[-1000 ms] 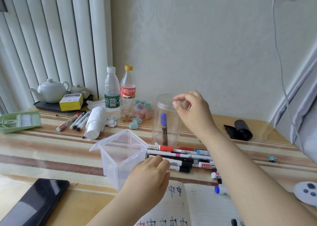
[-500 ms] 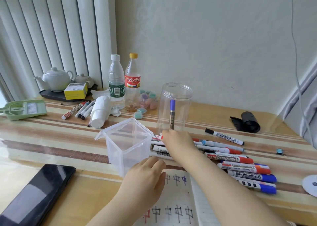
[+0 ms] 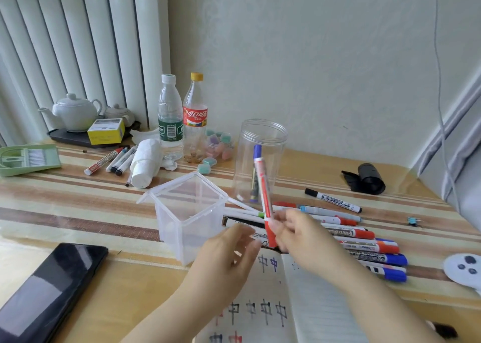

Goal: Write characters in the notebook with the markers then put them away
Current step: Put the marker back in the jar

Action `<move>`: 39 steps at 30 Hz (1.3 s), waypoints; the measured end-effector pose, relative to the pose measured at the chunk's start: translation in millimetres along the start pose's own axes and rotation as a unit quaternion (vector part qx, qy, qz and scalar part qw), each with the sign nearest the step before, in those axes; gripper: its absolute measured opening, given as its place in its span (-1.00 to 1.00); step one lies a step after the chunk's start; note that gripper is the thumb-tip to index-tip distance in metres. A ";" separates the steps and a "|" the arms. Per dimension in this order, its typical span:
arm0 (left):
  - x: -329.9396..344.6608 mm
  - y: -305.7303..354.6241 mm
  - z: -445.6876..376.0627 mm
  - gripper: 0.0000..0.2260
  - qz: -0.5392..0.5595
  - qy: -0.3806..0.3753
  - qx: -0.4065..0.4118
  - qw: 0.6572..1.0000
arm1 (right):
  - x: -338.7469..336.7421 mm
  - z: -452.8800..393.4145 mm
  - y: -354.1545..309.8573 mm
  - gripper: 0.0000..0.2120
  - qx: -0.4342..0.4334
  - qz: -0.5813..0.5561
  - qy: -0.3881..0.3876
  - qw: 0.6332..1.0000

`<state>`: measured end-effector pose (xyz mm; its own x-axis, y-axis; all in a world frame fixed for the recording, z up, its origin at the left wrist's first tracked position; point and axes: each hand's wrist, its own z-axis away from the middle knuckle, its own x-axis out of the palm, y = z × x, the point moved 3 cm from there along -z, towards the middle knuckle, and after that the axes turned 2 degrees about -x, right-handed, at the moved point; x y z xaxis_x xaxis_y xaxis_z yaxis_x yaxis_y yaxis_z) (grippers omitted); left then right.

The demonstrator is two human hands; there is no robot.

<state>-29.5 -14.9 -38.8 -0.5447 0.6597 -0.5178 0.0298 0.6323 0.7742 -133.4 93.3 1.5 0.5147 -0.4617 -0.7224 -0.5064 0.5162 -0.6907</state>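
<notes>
My right hand (image 3: 304, 234) pinches a red-capped marker (image 3: 263, 191) near its red end, and the marker stands almost upright above the table. My left hand (image 3: 229, 254) hovers just left of it with relaxed fingers, holding nothing. Behind the marker stands a clear round jar (image 3: 270, 139) with one blue-capped marker (image 3: 256, 172) inside. A row of markers (image 3: 364, 243) lies on the table to the right. The open notebook (image 3: 307, 306) with written characters lies under my arms.
A clear square box (image 3: 187, 212) stands left of my hands. A black phone (image 3: 49, 290) lies at the front left. Two bottles (image 3: 182, 119), a tissue roll (image 3: 145, 164), three more markers (image 3: 114, 159), a teapot tray and a green dustpan line the back. A black roll (image 3: 368, 178) sits right.
My right hand came down from the jar's rim to the marker pile, took a red-capped marker and raised it upright. My left hand shifted slightly right.
</notes>
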 end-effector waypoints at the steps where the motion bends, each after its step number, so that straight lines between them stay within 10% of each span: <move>1: 3.4 4.2 -1.8 -0.86 0.054 -0.032 -0.023 0.998 | 7.8 9.7 2.7 -0.82 0.014 -0.081 -0.024 0.996; 6: 10.2 8.6 0.0 -0.85 0.034 -0.104 -0.049 0.993 | 32.7 44.3 5.8 -0.80 0.068 -0.318 -0.048 0.944; 9: 1.6 9.6 7.5 -0.82 -0.077 -0.109 -0.008 0.991 | 26.4 58.9 12.8 -0.83 -0.018 -0.040 0.021 0.999; 13: -6.0 15.4 23.6 -0.80 -0.150 -0.172 0.022 0.973 | 20.4 74.7 3.4 -0.78 -0.291 0.339 0.184 0.876; 20: -10.1 22.5 43.5 -0.79 -0.198 -0.247 0.075 0.945 | 50.8 74.4 13.1 -0.82 -0.347 0.430 0.123 0.825; 26: -19.8 17.9 51.5 -0.76 -0.207 -0.251 0.072 0.943 | 43.4 81.1 5.6 -0.57 -0.262 0.406 0.051 0.874; 33: -39.1 16.8 50.4 -0.63 -0.236 -0.140 0.172 0.946 | 4.1 73.1 6.2 -0.70 -0.081 0.009 0.015 0.997; 36: -24.8 25.6 50.8 -0.70 -0.319 -0.149 0.291 0.890 | 11.4 56.2 -3.7 -0.82 -0.042 -0.253 0.026 0.966; 39: -13.9 23.0 49.5 -0.72 -0.351 -0.168 0.325 0.862 | 21.2 43.1 -8.4 -0.74 0.044 -0.522 -0.036 0.851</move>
<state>20.3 10.6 -31.8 -0.3493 0.0340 -0.9364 0.3141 0.9458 -0.0829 -88.4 110.3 -6.6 0.6953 -0.6581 0.2889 0.3043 -0.0946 -0.9479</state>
